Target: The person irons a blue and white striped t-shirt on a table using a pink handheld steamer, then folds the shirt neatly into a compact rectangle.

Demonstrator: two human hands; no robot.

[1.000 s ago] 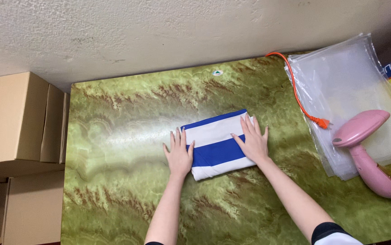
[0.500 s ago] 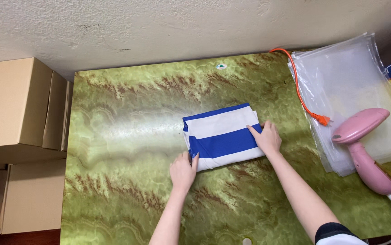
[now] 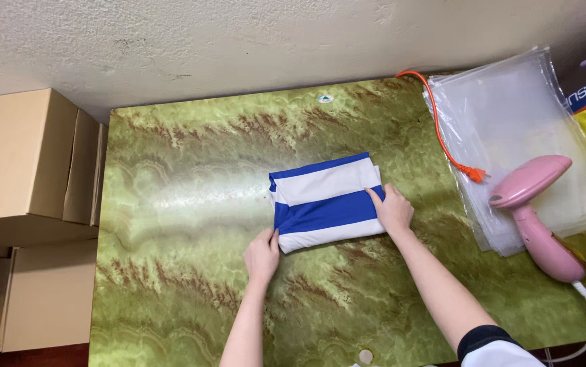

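A folded blue-and-white striped cloth [image 3: 325,202] lies in the middle of a green marbled table [image 3: 184,204]. My left hand [image 3: 262,255] rests on the table with its fingertips touching the cloth's near left corner. My right hand [image 3: 393,209] presses against the cloth's right edge, fingers curled onto it. Neither hand lifts the cloth; it lies flat on the table.
A stack of clear plastic bags [image 3: 517,129] lies at the right with an orange cord [image 3: 442,136] beside it. A pink handheld steamer [image 3: 534,211] rests on the bags' near edge. Cardboard boxes [image 3: 21,163] stand left of the table.
Both hands slid off the top of the cloth to its edges: the left hand drew back to the near left corner, the right hand moved to the right edge.
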